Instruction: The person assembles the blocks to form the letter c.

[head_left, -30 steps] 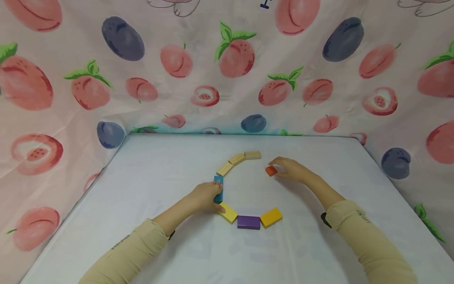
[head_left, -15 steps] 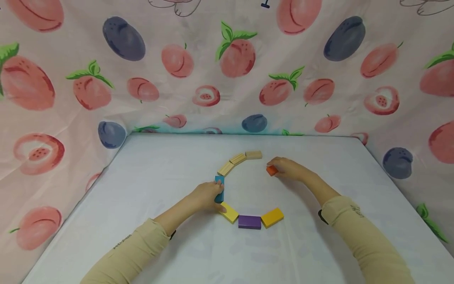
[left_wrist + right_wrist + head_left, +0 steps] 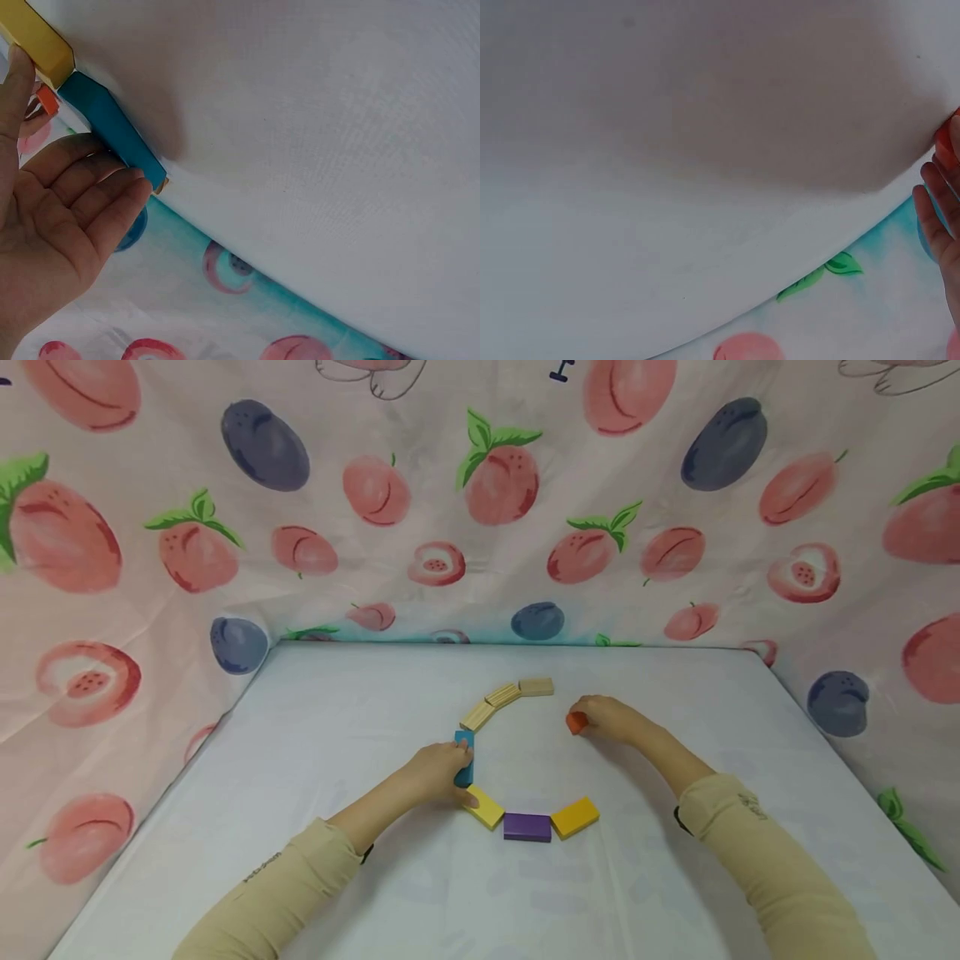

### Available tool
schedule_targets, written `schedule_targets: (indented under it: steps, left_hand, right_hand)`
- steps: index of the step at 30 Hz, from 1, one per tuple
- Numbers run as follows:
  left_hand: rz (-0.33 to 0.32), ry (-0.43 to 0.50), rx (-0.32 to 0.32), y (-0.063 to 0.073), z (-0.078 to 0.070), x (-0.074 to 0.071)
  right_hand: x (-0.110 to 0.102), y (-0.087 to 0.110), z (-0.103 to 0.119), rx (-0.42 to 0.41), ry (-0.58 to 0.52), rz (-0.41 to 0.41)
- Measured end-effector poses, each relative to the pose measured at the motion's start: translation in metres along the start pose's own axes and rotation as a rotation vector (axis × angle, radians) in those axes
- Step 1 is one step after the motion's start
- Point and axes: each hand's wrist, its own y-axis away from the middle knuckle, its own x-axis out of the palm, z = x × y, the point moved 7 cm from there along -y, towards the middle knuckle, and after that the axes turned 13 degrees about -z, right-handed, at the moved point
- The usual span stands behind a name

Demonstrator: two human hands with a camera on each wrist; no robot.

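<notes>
My left hand [image 3: 435, 772] rests at the left side of a ring-like curve of blocks. Its fingers touch a blue block [image 3: 467, 775] and its thumb lies on a yellow block [image 3: 489, 812]. In the left wrist view, bent fingers lean against the blue block [image 3: 112, 124], the thumb on the yellow block [image 3: 37, 45]. Right of the curve, my right hand [image 3: 611, 720] pinches a small orange-red block [image 3: 576, 723]. At the right wrist view's edge, the orange-red block [image 3: 946, 150] is partly cut off, with the fingers [image 3: 934, 217] below.
Three plain wooden blocks [image 3: 502, 696] continue the curve behind the blue block. A purple block [image 3: 527, 827] and an orange-yellow block [image 3: 575, 817] carry it on at the front. They lie on a white table [image 3: 337, 710], and a fruit-print cloth [image 3: 435, 468] hangs behind.
My right hand has shifted very slightly toward me with the orange-red block, its fingers drawn closer around it. The left hand and the row of blocks stay in place.
</notes>
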Motion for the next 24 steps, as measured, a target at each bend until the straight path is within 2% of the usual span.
schedule_targets:
  steps: [14,24]
  left_hand:
    - [0.001,-0.013,0.007,0.001,0.0,0.004]
    - [-0.014,-0.01,0.001,0.002,0.002,0.002]
  right_hand:
    - [-0.012,0.026,0.007,0.11,-0.032,0.0]
    - [-0.019,0.037,0.009,0.121,-0.088,-0.09]
